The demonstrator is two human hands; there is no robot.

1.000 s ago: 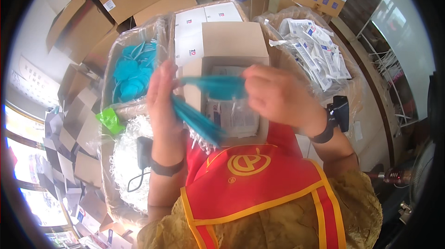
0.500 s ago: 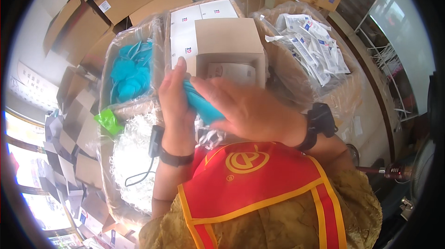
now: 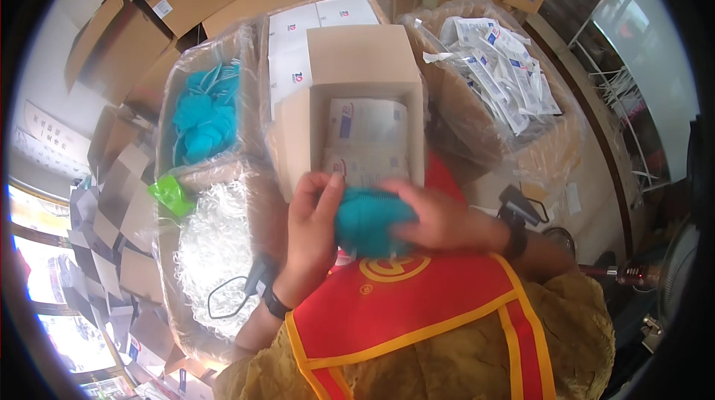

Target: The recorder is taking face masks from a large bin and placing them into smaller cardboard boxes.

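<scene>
A stack of teal, rounded fabric pieces (image 3: 369, 217) is held between my two hands, low in front of my red-and-yellow apron (image 3: 402, 310). My left hand (image 3: 311, 217) is closed on the stack's left edge, thumb uppermost. On the other side, my right hand (image 3: 443, 220) grips the right edge, its fingers partly blurred. Just beyond the stack stands an open cardboard box (image 3: 365, 54), its far flap raised. Flat whitish packets (image 3: 365, 123) with printing lie inside it.
At the left, a plastic-lined carton (image 3: 167, 121) holds more teal pieces. Nearer sits a heap of white strands (image 3: 212, 258) with a green plastic piece (image 3: 173, 195) beside it. White boxes (image 3: 287, 65) stand behind; at right, a lined carton (image 3: 551, 150) holds white packets (image 3: 499, 65).
Both hands have brought the teal stack down and toward me, away from above the open box. It has gone from a steep tilt to lying more level, uncovering the packets inside the box.
</scene>
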